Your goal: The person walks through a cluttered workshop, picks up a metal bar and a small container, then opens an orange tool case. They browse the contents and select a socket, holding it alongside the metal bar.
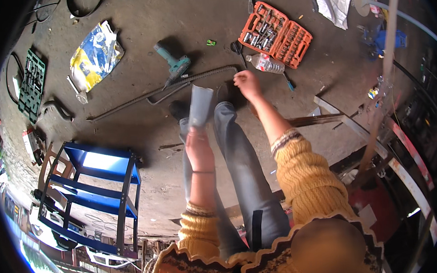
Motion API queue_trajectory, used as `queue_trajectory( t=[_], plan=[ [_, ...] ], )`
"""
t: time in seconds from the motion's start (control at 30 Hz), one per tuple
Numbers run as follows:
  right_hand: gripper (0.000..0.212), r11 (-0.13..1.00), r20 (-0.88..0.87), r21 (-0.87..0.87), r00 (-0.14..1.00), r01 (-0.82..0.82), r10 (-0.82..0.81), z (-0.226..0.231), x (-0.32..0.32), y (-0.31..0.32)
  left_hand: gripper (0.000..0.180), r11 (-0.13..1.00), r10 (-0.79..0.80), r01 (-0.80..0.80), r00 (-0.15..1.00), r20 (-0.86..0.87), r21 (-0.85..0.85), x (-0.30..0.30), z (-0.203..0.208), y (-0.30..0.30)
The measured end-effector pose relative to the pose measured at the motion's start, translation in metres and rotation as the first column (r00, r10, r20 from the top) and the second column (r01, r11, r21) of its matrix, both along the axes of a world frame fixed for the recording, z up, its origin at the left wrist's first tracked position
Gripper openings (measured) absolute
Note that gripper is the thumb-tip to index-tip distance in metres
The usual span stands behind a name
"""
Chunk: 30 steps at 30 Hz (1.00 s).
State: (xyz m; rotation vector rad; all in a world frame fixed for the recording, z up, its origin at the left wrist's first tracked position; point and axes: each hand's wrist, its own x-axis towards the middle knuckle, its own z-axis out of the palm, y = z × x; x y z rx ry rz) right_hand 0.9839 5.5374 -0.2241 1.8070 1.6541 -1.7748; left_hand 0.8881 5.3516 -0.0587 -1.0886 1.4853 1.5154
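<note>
My left hand (199, 150) is closed round the lower end of a smooth grey tube-like piece (201, 105), which points away from me above my legs. To its right, my right hand (248, 86) is held out with its fingers curled together. Whether anything is between those fingers is hidden. Beyond both hands, a long ribbed metal rod (175, 84) lies across the floor, its bent end close to my right fingertips in the picture. A teal cordless drill (174, 63) rests by the rod. Past my right hand lie a clear plastic bottle (265, 63) and a screwdriver (288, 82).
An orange socket set case (277, 34) lies open at the far right. On the left are a green tool case (33, 85), a blue-and-yellow bag (97, 55) and a blue shelved cart (94, 194). A metal frame (350, 121) stands to my right.
</note>
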Motion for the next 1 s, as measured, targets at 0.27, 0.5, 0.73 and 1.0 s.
queue_trajectory(
  t=[0.27, 0.5, 0.73, 1.0],
  plan=[
    [0.021, 0.534, -0.019, -0.116, 0.536, 0.837, -0.844, -0.171, 0.051, 0.083, 0.020, 0.992, 0.109, -0.121, 0.971, 0.214, 0.045, 0.054, -0.065, 0.021],
    [0.027, 0.094, 0.014, 0.114, 0.093, 0.989, -0.996, -0.230, 0.036, 0.109, 0.010, 0.981, -0.195, 0.195, 0.981, -0.020, 0.013, 0.036, -0.080, 0.043],
    [0.018, 0.013, 0.158, -0.022, 0.016, 1.000, -0.987, -0.216, 0.042, 0.126, 0.013, 0.965, -0.261, 0.261, 0.964, 0.059, 0.005, 0.030, -0.089, 0.062],
    [0.011, 0.029, 0.069, -0.017, 0.030, 0.999, -0.997, -0.242, 0.052, 0.119, 0.009, 0.958, -0.286, 0.285, 0.955, 0.082, 0.033, 0.033, -0.090, 0.069]
  ],
)
